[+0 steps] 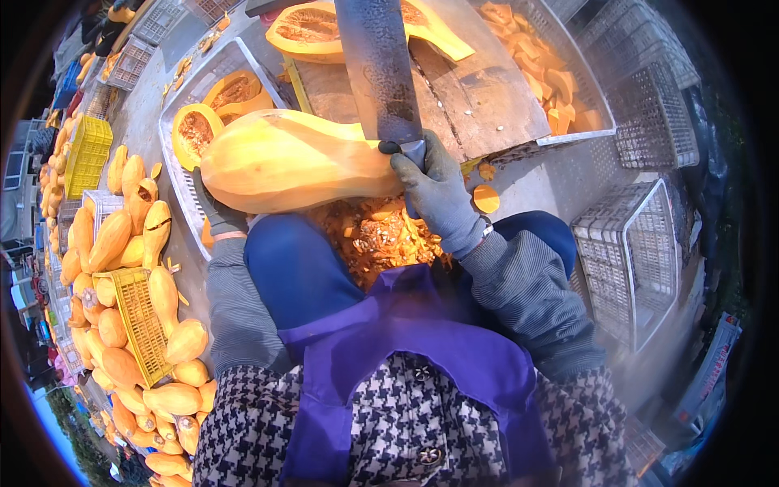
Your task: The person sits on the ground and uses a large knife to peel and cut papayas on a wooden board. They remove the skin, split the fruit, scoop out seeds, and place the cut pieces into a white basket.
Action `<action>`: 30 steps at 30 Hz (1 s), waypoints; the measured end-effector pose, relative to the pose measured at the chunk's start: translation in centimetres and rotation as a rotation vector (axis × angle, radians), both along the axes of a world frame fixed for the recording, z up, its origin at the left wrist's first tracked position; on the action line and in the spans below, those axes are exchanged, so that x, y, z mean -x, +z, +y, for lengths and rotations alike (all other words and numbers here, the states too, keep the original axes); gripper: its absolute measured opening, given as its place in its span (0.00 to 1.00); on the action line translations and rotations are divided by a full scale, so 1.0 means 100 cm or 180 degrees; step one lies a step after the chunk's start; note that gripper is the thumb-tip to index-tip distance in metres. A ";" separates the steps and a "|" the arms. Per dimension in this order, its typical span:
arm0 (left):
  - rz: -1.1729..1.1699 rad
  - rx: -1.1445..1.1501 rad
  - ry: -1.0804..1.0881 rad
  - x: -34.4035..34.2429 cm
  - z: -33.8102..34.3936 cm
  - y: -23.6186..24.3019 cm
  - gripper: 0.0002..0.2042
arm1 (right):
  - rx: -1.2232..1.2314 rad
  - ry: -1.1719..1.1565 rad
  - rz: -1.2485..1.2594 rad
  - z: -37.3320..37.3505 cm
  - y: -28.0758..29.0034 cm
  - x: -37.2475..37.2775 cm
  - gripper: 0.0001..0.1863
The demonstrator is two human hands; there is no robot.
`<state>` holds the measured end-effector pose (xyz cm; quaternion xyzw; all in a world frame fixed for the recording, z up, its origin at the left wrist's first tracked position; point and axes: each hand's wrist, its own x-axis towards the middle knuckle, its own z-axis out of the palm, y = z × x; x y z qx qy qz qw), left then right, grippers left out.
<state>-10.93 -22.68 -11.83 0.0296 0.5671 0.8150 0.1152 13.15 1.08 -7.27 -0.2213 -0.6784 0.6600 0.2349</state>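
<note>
**Squash held steady under the big blade**

Now the person sits with knees apart, and a long pale-orange butternut squash (pixel 284 162) lies across the lap side of a worn wooden cutting board (pixel 479 101), its thick end toward the person's left. The left hand (pixel 217 213), in a dark glove, is closed on the underside of this thick end — probably so that the round fruit does not roll while it is cut. The right hand (pixel 436 195), in a grey knitted glove, is clenched around the handle of a wide dark steel cleaver (pixel 377 69), whose blade stands up and away from the person, just over the narrow neck of the squash; if the edge touches the skin, I cannot tell.

Between the knees sits a heap of orange peel and scraps (pixel 377 235), seemingly dropped where it falls. A white plastic crate with halved squashes (pixel 174 114) stands near the left hand, and a grey tray of cut orange pieces (pixel 596 105) is beyond the board at the right — each seems to be within easy reach. Many whole squashes (pixel 122 325) are piled on the ground at the left, around a yellow plastic crate (pixel 142 325).
</note>
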 end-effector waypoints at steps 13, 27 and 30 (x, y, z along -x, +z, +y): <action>0.2417 0.1920 -0.0020 -0.089 0.061 0.159 0.40 | -0.1654 -0.1207 -0.0205 0.070 -0.023 0.062 0.13; 0.4788 0.3553 -0.0038 -0.172 0.171 0.217 0.44 | 0.0804 -0.2524 0.0483 0.100 -0.071 0.068 0.08; 0.5442 0.3748 -0.0937 -0.157 0.151 0.243 0.49 | 0.0833 -0.2492 0.0697 0.100 -0.064 0.070 0.08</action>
